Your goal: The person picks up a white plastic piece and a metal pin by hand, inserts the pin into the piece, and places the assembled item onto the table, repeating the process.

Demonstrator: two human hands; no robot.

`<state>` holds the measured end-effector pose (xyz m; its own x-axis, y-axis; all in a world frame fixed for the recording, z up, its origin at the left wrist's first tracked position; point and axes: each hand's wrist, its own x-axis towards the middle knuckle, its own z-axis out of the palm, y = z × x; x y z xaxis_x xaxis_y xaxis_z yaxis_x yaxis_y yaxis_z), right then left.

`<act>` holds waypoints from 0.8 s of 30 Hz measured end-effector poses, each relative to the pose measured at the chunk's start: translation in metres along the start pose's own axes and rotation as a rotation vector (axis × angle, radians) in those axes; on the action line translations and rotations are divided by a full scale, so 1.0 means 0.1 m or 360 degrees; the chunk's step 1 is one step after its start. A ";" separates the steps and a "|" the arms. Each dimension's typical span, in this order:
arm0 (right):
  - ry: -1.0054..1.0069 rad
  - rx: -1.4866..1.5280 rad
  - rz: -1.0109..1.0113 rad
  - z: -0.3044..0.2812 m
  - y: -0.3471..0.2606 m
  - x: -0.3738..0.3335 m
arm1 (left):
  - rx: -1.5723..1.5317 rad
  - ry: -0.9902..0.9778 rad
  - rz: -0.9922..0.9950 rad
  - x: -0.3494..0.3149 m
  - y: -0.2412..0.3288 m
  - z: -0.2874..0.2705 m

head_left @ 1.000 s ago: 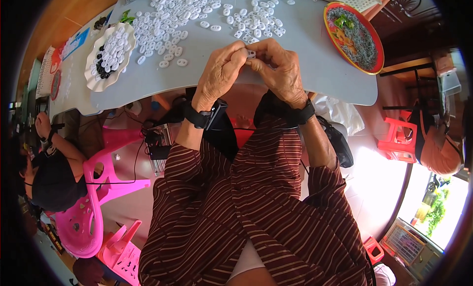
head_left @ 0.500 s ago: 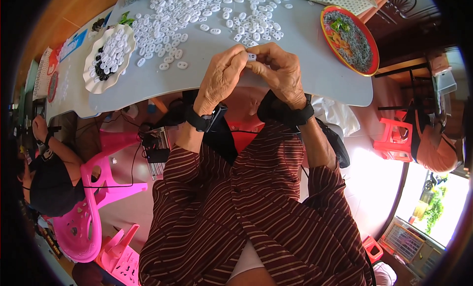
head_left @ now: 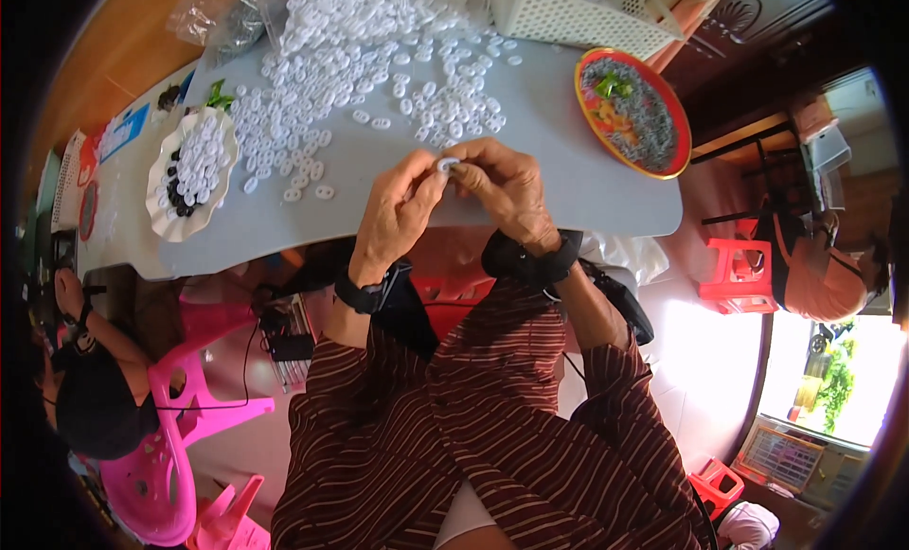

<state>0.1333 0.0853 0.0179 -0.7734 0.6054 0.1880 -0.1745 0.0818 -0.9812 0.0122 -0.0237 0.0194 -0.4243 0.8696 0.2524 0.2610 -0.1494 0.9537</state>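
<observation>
One small white piece (head_left: 447, 164) sits at the upper centre of the frame, pinched between the fingertips of the left hand (head_left: 393, 214) and right hand (head_left: 511, 192). Similar loose pieces (head_left: 317, 86) spread across the table (head_left: 606, 205), upper left to centre. Writing on the blue-edged packet (head_left: 125, 133), upper left, is too small to read.

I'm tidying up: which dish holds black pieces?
The white dish at left, black pieces among white ones; the red-rimmed dish at right holds grey bits.
</observation>
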 end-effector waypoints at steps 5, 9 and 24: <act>-0.0014 -0.0223 -0.0101 -0.26 -0.14 0.25 | -0.0113 0.0130 -0.0034 -0.02 -0.07 -0.01; 0.0296 -0.0756 -0.0320 -0.78 -0.55 0.96 | -0.0100 0.0339 0.0241 0.03 -0.02 -0.10; -0.0599 -0.1375 -0.0911 0.24 -0.13 1.52 | 0.0190 0.0408 0.0209 -0.01 -0.18 -0.15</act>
<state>0.0034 0.1575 0.0601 -0.8760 0.0336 0.4811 -0.1946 0.8881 -0.4164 -0.0051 -0.0284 0.0043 -0.5812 0.6972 0.4197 0.4218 -0.1829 0.8881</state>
